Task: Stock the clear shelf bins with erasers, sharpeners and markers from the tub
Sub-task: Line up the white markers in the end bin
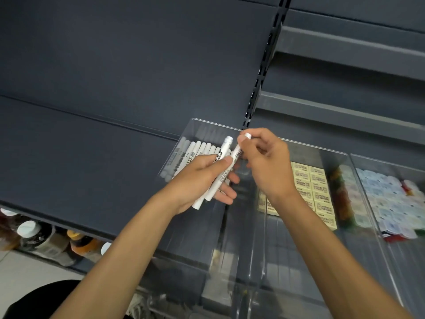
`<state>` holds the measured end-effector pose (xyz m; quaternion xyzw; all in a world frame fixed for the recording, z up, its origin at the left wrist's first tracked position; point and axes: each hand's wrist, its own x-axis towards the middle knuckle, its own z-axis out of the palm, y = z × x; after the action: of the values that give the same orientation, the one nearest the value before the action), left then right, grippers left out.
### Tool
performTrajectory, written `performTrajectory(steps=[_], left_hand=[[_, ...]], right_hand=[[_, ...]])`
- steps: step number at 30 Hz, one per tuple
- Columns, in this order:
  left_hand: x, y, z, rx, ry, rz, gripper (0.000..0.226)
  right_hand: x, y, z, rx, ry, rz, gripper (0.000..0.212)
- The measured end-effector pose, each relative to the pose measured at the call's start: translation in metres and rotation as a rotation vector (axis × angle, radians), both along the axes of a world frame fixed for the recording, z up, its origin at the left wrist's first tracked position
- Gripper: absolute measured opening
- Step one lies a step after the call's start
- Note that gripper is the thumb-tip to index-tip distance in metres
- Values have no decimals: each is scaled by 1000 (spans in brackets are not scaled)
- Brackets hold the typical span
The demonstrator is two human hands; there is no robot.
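Head cam: left grip [197,180] is curled round a bundle of markers [212,187], right grip [269,166] pinches one marker [238,150] by its cap end. Just past both sits the clear bin [181,137] with a row [200,148] lying flat. I'd lay this one parallel, snug against the row.
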<state>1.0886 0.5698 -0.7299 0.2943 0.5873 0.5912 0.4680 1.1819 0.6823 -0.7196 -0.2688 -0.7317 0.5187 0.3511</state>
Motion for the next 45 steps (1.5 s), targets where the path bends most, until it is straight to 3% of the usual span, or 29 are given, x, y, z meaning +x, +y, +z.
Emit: performTrajectory(steps=[8,13,16,19,21,25,27,31,35,41,45], left_hand=[[-3,-3,-8,-27,254,23,24],[-11,3,-12,9,82,353,21],[-19,5,-17,-21,186,429,16],[-18,9,-25,-99,494,341,21],[-18,11,-28,-85,599,312,25],[-20,14,-28,-32,640,329,19],[-18,15,-26,0,593,365,17],[-17,17,-22,83,299,520,19],[-16,18,-23,54,372,530,27],[-3,20,-22,87,347,299,29],[-6,21,-22,58,306,255,20]], right_hand=[[3,3,5,-332,52,33,22],[8,10,13,-296,42,63,19],[19,16,17,-140,-197,216,20],[24,23,22,225,-556,298,18],[22,22,26,450,-745,350,11],[10,12,23,592,-829,420,11],[5,10,18,608,-816,418,13],[5,12,10,528,-807,328,12],[-2,13,12,459,-718,115,23],[-33,16,12,427,-1032,30,48],[-43,11,14,467,-1209,64,34]])
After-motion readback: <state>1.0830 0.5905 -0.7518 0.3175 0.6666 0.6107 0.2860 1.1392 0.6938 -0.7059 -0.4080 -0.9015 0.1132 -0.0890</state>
